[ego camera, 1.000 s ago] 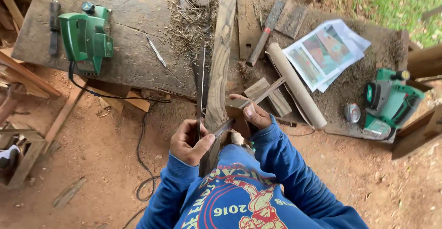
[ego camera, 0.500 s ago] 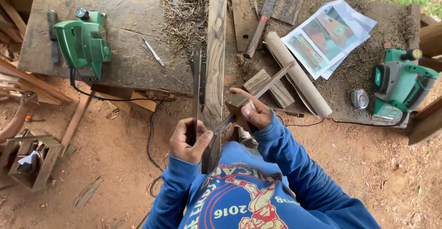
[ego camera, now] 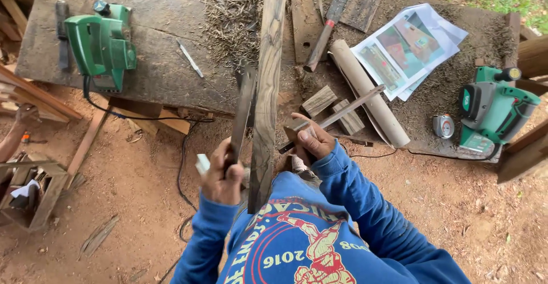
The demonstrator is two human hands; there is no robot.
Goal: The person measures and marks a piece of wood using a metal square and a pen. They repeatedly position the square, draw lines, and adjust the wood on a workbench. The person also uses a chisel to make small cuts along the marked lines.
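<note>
A long, narrow weathered wooden plank (ego camera: 267, 84) stands on edge, running from my chest out over the workbench (ego camera: 160, 67). My left hand (ego camera: 221, 172) grips a flat dark metal blade (ego camera: 242, 110) that lies alongside the plank's left face; a small pale object shows at the hand's left side. My right hand (ego camera: 311, 138) is closed around a thin wooden stick (ego camera: 342, 110) just right of the plank. Blue sleeves cover both arms.
On the bench sit a green power tool (ego camera: 100, 44) at the left and another (ego camera: 494, 110) at the right, printed sheets (ego camera: 408, 47), a pale rolled tube (ego camera: 368, 93), wood blocks (ego camera: 334, 107), a tape measure (ego camera: 443, 126), a chisel (ego camera: 328, 24) and wood shavings (ego camera: 231, 24). Red dirt ground lies below.
The view has shifted slightly. My left hand has slid the blade a little along the plank; my right hand stays closed on the stick.
</note>
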